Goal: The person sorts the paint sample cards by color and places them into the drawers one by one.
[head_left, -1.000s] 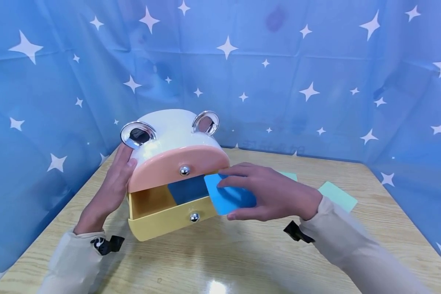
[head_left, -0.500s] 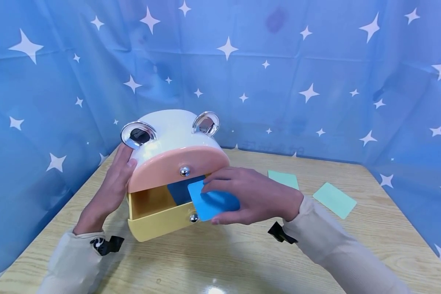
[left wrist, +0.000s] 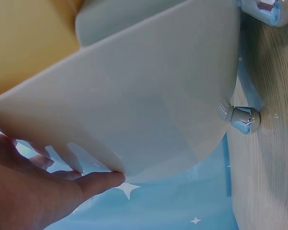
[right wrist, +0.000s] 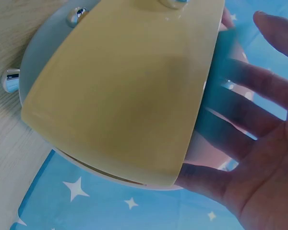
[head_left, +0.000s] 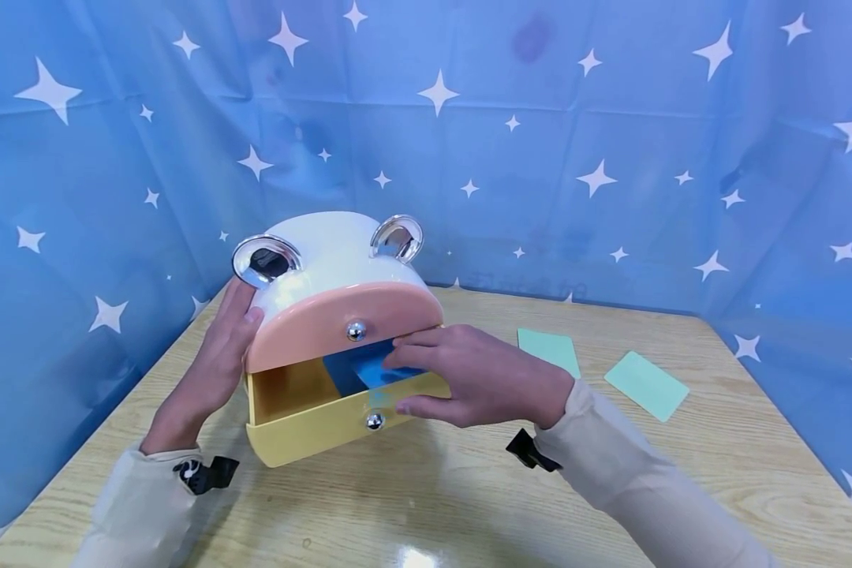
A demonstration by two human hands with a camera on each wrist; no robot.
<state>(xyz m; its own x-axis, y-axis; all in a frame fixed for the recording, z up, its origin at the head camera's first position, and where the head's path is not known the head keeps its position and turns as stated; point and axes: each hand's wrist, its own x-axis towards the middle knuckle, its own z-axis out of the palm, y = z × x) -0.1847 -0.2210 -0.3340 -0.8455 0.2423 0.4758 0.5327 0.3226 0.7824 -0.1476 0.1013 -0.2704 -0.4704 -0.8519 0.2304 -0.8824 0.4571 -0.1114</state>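
A white frog-shaped drawer box (head_left: 330, 248) stands on the table with its yellow lower drawer (head_left: 305, 435) pulled out and its pink upper drawer (head_left: 315, 331) closed. Against the box's side rests my left hand (head_left: 209, 359), its thumb extended along the wall in the left wrist view. My right hand (head_left: 479, 379) is over the yellow drawer's right end, thumb outside its front and fingers above the opening. A bright blue card (head_left: 371, 365) lies partly under those fingers in the drawer, over a darker blue card (head_left: 340, 374). In the right wrist view the fingers and thumb are spread apart.
Two mint green cards lie on the wooden table to the right: one nearer card (head_left: 550, 351) beside my right hand and one farther card (head_left: 647, 386). A blue star-patterned curtain (head_left: 525, 158) hangs behind the table.
My right hand has moved left over the drawer. The bright blue card, earlier held in front of the drawer, is now inside it and released. My left hand stays in place.
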